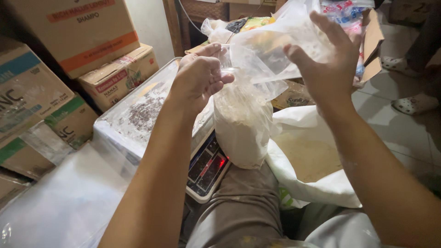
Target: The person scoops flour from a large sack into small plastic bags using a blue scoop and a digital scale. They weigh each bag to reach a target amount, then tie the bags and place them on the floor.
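Note:
My left hand (198,76) grips the neck of a clear plastic bag (242,124) filled with pale powder, which hangs above my knee. My right hand (327,59) is raised beside it, fingers spread, touching the loose upper film of the bag (275,46). Under the bag sits a digital scale (207,167) with a red lit display. To the right, a large white sack (312,156) lies open with tan powder inside.
Cardboard boxes (82,32) are stacked at the left and back. A dusty clear plastic bin lid (138,115) lies beside the scale, plastic sheets (69,197) lower left. Another person's feet in white sandals (411,103) stand on the tiled floor at right.

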